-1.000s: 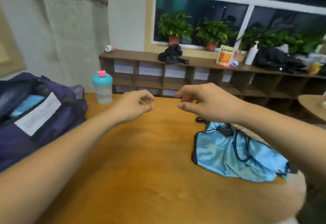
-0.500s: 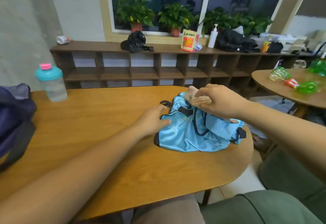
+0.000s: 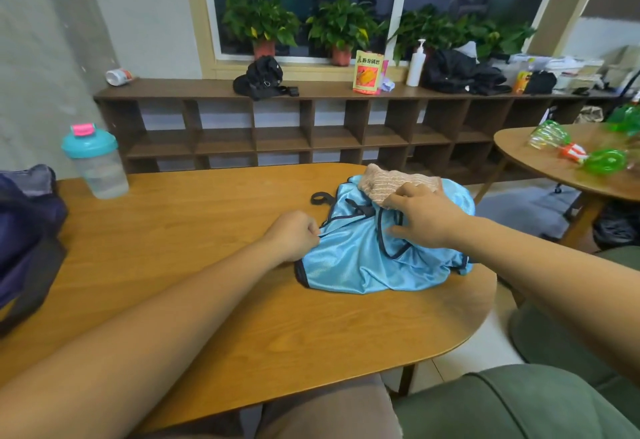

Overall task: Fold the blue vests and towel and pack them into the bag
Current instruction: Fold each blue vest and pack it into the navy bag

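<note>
A crumpled pile of shiny blue vests (image 3: 360,265) with dark trim lies on the wooden table (image 3: 194,231), toward its right end. A beige ribbed towel (image 3: 384,179) sits on the far top of the pile. My left hand (image 3: 294,236) is curled into a fist and pinches the vests' left edge. Over the top of the pile lies my right hand (image 3: 424,220), its fingers curled on the towel's near edge and its thumb spread on the blue cloth. The dark purple bag (image 3: 24,231) stands at the table's left edge, partly cut off.
A teal-lidded shaker bottle (image 3: 95,161) stands at the far left of the table, beside the bag. A low brown shelf unit (image 3: 277,137) runs along the wall behind. A second round table (image 3: 554,175) with green bottles is at the right.
My view turned right from the bag to the vests. Both hands dropped from mid-air onto the pile; the left took the vests' edge, and the right set the towel down on top.
</note>
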### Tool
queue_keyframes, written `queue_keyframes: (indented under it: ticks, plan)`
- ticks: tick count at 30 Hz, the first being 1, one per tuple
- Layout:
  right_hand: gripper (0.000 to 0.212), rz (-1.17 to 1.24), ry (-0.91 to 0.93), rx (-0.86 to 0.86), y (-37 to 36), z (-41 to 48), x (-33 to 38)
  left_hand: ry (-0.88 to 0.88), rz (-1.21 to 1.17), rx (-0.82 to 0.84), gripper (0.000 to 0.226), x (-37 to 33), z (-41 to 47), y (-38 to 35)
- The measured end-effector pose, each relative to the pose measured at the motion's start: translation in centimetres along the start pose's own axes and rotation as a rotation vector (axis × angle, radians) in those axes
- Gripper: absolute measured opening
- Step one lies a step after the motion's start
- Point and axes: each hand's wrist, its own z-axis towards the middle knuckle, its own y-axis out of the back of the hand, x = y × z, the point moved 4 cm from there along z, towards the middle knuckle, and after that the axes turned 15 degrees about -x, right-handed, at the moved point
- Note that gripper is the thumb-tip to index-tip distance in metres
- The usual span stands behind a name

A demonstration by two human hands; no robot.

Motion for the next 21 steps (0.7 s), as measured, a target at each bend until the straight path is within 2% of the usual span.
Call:
queue_keyframes:
  ticks: [6, 11, 15, 18, 21]
  plan:
    - [0.065, -0.054, 0.028, -0.015, -0.7, -0.1, 0.0, -0.006, 0.201, 0.075, 0.009, 4.1, -1.7, 3.8]
    - [0.062, -0.029, 0.049, -0.017, -0.8, -0.3, 0.5, 0.067, 0.341, 0.078, 0.004, 8.7, -2.5, 7.8]
    - [0.059, -0.023, 0.045, -0.029, -0.8, -0.3, 0.9, 0.128, 0.359, 0.116, 0.004, 10.9, -2.7, 9.4]
    - [0.055, -0.089, 0.014, -0.037, -0.6, -0.3, 0.4, 0.178, 0.367, 0.087, 0.004, 11.7, -2.9, 10.6]
    - [0.049, -0.039, -0.043, -0.020, -0.1, 0.0, 0.0, 0.216, 0.383, 0.069, 0.003, 11.9, -2.9, 10.7]
